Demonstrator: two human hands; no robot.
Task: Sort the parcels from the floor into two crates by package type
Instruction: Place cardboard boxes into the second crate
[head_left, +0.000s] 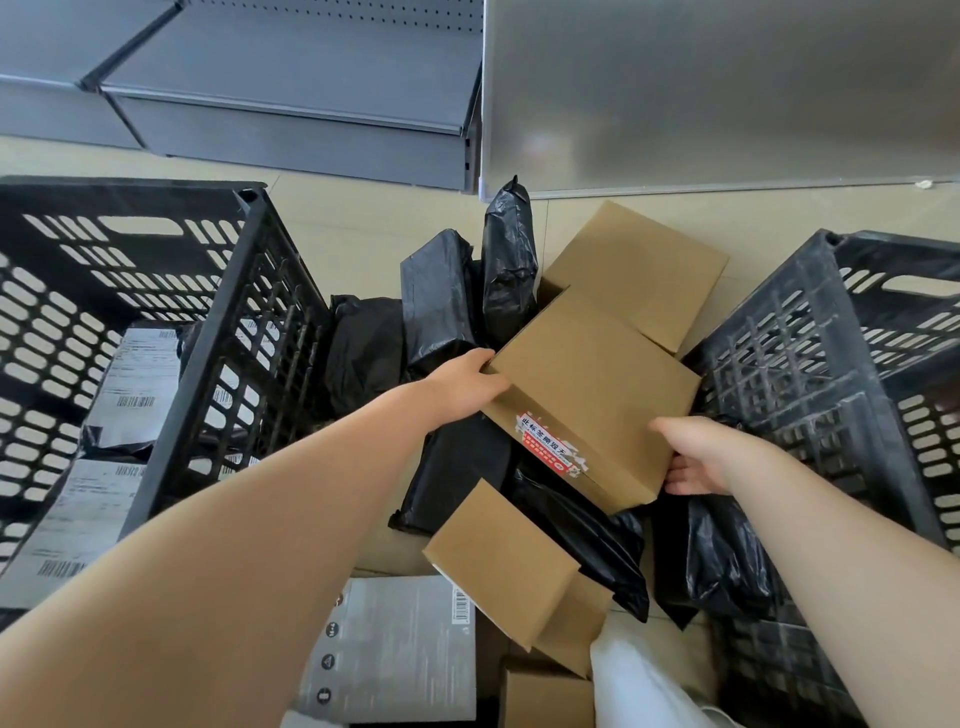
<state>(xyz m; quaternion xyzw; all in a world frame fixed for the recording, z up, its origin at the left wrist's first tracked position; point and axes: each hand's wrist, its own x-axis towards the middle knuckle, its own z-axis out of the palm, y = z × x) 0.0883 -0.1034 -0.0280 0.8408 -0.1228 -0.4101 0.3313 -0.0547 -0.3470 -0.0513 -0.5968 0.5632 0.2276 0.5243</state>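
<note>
1. Plainly, the cardboard box in hand is a stiff, flat-sided carton. It should keep its shape under pressure. How heavy it is cannot be told, though two hands on it suggest some bulk.
2. It sits raised and tilted above the pile on the floor, between the left crate and the right crate, over several black poly bags.
3. Its best holds are the opposite short edges, where the corners give firm purchase. The sealing sticker on the near face is smooth and no place for fingers.
4. The left hand has its grip on the far-left corner, fingers wrapped over the edge and out of sight behind it.
5. The right hand holds the near-right end from below, thumb along the top edge and fingers curled under.
6. Both forearms reach forward and down, nearly straight and angled inward toward the box.
7. The left crate already holds bagged parcels with labels, so in my judgement the box belongs in the right crate.
8. The bags look soft and slippery by contrast, and a smaller box lies nearer.
</note>
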